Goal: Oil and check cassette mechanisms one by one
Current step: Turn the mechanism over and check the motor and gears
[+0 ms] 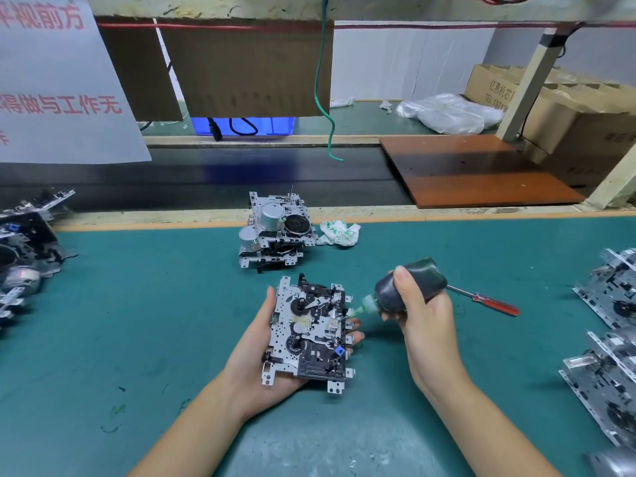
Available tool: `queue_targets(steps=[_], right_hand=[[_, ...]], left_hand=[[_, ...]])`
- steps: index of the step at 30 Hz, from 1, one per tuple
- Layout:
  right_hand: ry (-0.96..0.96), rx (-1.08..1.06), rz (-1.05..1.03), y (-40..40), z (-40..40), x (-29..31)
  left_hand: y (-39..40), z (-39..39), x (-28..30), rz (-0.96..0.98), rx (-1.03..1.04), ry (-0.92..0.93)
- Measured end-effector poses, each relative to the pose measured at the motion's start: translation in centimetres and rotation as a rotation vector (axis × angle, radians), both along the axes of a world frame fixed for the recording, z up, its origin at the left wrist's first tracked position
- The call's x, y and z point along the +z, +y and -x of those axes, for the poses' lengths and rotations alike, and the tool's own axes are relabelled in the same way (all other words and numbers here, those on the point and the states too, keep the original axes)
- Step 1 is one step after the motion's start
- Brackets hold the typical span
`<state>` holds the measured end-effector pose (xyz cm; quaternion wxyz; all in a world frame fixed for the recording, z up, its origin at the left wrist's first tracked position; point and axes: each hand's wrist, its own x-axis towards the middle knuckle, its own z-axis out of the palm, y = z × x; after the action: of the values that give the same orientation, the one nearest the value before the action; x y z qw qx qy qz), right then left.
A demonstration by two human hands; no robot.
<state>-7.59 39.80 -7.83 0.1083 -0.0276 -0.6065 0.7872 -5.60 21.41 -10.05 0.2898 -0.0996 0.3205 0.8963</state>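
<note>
Left hand (pixel 261 342) cradles the mechanism (pixel 308 333), fingers curled underneath; right hand (pixel 418 315) grips the oiler (pixel 406 287), tip touching it.

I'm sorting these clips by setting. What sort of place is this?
Probably a factory assembly bench. Piles of metal cassette mechanisms lie on a green mat beside a conveyor belt, with cardboard boxes behind.

Stacked mechanisms (pixel 275 232) ahead, screwdriver (pixel 488 301) right; bare mat (pixel 155 304) left.
</note>
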Motion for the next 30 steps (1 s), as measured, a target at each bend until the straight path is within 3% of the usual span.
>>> queue_targets(steps=[17, 23, 28, 30], right_hand=[[0.099, -0.051, 0.081, 1.4, 0.6, 0.9], [0.063, -0.074, -0.324, 2.1, 1.4, -0.7], [0.078, 0.045, -0.335, 1.8, 1.9, -1.4], [0.098, 0.119, -0.555, 1.8, 1.8, -1.6]], left_hand=[[0.0, -0.2, 0.6, 0.012, 0.007, 0.001], [-0.1, -0.3, 0.9, -0.018, -0.052, 0.046], [-0.1, -0.5, 1.1, -0.025, -0.185, 0.11], [-0.1, -0.6, 1.1, -0.058, -0.263, 0.131]])
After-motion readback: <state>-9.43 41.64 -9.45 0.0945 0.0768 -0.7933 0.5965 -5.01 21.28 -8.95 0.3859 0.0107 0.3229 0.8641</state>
